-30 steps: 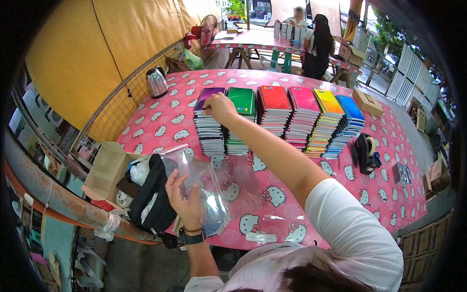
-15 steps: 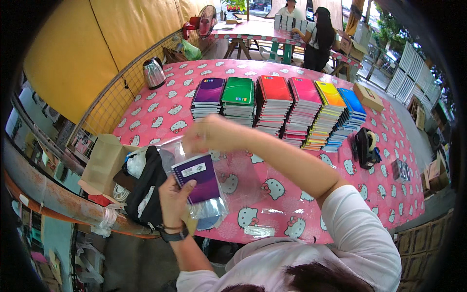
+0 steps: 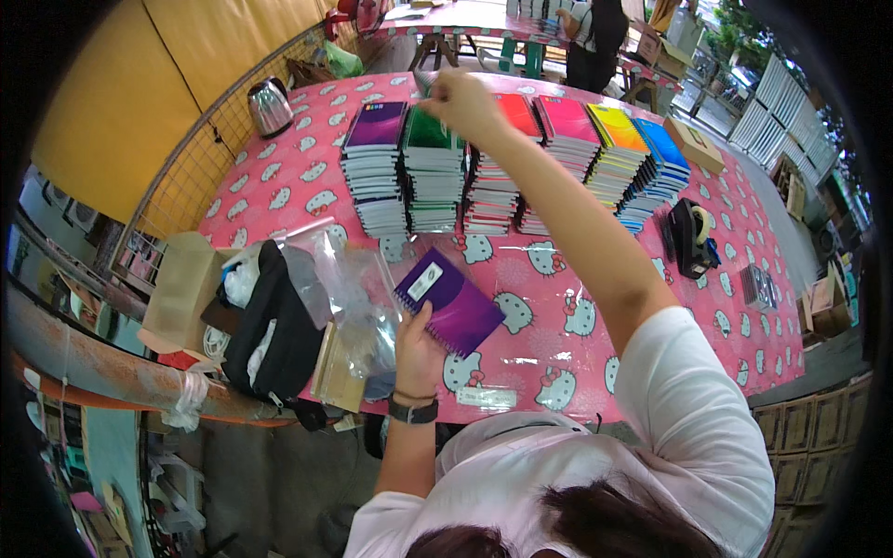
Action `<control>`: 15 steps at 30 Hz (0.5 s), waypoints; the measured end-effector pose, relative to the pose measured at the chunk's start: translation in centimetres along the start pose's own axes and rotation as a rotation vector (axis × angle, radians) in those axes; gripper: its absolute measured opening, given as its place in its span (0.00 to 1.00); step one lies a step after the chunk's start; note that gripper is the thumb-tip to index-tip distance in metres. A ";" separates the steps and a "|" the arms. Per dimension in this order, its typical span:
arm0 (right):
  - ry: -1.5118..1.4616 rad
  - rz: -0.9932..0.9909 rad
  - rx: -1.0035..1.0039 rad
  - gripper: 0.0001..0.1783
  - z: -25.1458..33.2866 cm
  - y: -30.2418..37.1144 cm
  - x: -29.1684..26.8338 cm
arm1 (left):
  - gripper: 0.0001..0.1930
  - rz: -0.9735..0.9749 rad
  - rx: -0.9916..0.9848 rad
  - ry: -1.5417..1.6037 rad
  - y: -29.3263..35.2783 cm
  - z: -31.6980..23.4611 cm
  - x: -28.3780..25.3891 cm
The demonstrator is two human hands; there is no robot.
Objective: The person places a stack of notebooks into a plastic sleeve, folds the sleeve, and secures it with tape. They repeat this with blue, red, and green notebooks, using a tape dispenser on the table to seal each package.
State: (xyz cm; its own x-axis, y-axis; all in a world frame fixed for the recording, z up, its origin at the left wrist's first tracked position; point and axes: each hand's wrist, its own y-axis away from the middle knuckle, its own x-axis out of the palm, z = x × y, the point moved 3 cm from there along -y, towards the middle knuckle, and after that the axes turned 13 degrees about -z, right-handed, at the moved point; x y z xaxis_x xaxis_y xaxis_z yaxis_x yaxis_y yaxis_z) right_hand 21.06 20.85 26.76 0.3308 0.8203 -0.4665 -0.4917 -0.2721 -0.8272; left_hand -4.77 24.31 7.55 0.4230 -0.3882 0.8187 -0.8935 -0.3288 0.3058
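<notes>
My left hand (image 3: 419,352) grips a purple spiral notebook (image 3: 462,311) by its wire-bound edge, thumb on top. A white label shows on its cover, and it sits tilted above the table. Out at the stacks, my right hand (image 3: 456,104) has its fingers pinched together over the green notebook stack (image 3: 433,181). A small greyish shape shows at its fingertips, too blurred to make out. Beside it stands the purple notebook stack (image 3: 377,167). Red (image 3: 519,116), pink (image 3: 568,121), yellow (image 3: 618,130) and blue (image 3: 662,149) notebook stacks continue to the right.
Clear plastic bags (image 3: 358,293) lie left of my left hand, by a black bag (image 3: 270,335) and an open cardboard box (image 3: 186,288). A tape dispenser (image 3: 692,240) stands right, a kettle (image 3: 270,107) far left. Another person (image 3: 595,46) stands at the back table.
My left hand has moved right with the purple notebook, now clear of the plastic bag. My right hand has gone from above that notebook out to the green stack. The view has tilted downward.
</notes>
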 end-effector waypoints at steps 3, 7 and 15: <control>-0.254 -0.019 0.263 0.14 1.9 5.4 -7.4 | 0.17 0.034 0.254 -0.043 -0.8 0.5 1.8; -0.400 0.302 0.506 0.15 -2.4 18.8 -9.8 | 0.17 0.145 -0.010 0.090 -2.1 2.3 4.6; 0.185 0.211 -0.251 0.20 -2.3 10.2 -9.7 | 0.12 0.053 0.118 -0.351 -5.6 7.8 2.1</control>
State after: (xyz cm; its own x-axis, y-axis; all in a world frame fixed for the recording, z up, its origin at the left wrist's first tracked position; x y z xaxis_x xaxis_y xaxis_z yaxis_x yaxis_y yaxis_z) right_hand 14.75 8.96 22.14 0.3948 0.6345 -0.6645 -0.3591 -0.5591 -0.7473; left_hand 2.32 18.59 3.74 0.4210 -0.6720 0.6093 -0.9006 -0.3898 0.1923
